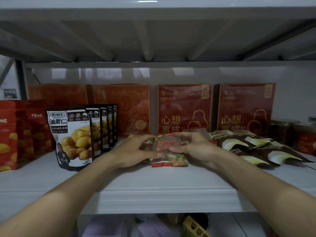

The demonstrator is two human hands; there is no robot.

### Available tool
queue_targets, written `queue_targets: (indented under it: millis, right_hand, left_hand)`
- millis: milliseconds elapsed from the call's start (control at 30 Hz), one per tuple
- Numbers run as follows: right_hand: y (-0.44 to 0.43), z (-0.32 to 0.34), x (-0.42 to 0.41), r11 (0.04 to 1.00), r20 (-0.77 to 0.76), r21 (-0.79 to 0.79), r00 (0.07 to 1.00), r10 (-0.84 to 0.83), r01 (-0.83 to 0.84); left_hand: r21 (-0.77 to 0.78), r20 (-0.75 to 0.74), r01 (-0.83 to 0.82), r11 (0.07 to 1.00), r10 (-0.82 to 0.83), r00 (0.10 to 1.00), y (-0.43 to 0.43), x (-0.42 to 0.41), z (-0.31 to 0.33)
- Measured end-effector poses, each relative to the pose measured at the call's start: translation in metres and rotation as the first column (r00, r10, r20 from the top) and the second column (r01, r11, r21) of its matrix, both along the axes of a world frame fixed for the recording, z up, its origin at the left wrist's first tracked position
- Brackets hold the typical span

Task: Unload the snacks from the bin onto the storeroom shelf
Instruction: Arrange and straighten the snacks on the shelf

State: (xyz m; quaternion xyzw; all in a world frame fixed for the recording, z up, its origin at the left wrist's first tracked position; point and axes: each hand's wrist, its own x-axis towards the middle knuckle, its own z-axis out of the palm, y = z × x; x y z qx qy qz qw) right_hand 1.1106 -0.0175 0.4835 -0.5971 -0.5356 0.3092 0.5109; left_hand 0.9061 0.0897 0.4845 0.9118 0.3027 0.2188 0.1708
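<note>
Both hands are on one packet [168, 148] in the middle of the shelf [153, 187], a little far from its near edge. The packet is reddish with a clear window and red letters, and its lower edge rests on the shelf board. The left hand [136, 149] holds its left side, with the fingers curled over the top corner and the thumb on the front. The right hand [193, 147] pinches the right side, with the fingers at the top edge. So the two hands are close together, and the packet is clamped between them. Something more lies behind the left hand, but I cannot tell what it is. To the left, chestnut pouches [73, 137] stand upright in a row, one behind the other, and further left are red bags [20, 130]. To the right, brown pouches [248, 146] lie flat and overlap each other, just beside the right hand. Along the far wall stand orange boxes [123, 110] on the left and red boxes [184, 108] on the right. Jars [287, 130] stand at the far right. Below the shelf a yellow box [196, 226] shows.
</note>
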Motion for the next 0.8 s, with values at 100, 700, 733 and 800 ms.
queue_targets:
  millis: [100, 700, 733, 800]
  right_hand:
    - [-0.003, 0.001, 0.0, 0.998, 0.357, -0.001, 0.932, -0.056, 0.06]
    - [-0.002, -0.009, -0.001, 0.999, 0.773, 0.01, 0.634, 0.016, -0.038]
    - [-0.003, -0.009, -0.001, 0.999, 0.767, 0.011, 0.642, 0.023, -0.048]
    - [-0.003, -0.011, -0.001, 0.998, 0.764, 0.007, 0.644, 0.03, -0.055]
  left_hand:
    - [0.066, -0.202, -0.035, 0.997, 0.047, 0.978, 0.006, -0.009, 0.001]
    - [0.155, -0.256, -0.108, 0.982, 0.146, 0.956, -0.004, -0.009, -0.013]
    - [0.15, -0.246, -0.104, 0.983, 0.139, 0.959, -0.004, -0.008, -0.013]
    - [0.151, -0.233, -0.091, 0.984, 0.125, 0.964, -0.003, -0.006, -0.014]
